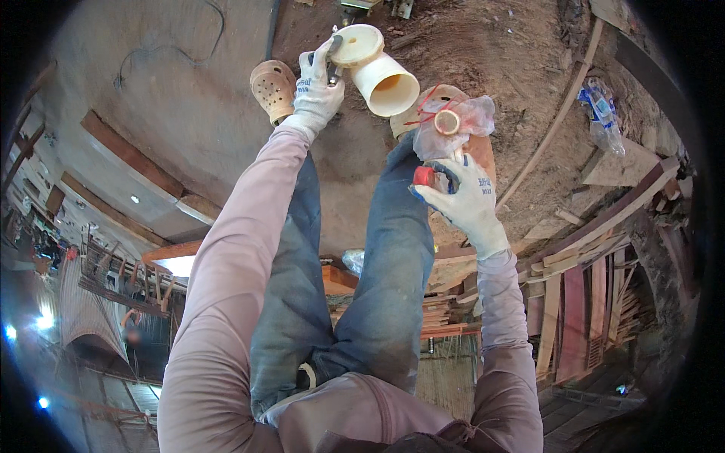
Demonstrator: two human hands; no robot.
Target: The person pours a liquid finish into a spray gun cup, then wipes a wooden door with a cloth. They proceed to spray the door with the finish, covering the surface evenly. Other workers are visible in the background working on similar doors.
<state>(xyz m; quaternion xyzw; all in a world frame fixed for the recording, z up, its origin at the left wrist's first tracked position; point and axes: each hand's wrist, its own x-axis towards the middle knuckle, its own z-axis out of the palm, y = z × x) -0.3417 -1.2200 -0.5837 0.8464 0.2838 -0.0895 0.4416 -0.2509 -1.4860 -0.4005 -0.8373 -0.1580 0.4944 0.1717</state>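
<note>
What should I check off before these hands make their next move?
1. Gloves on both hands: ok, both covered.
2. Left hand has a hold: ok, closed at the edge of the round cream disc.
3. Mouth of the cream cup uncovered: ok, it shows open.
4. Right hand has the red piece: ok, between thumb and fingers.
5. Plastic bag fastened by its red strings: cannot tell.
6. Fully closed shoes: not ok, the left clog has holes.
</note>
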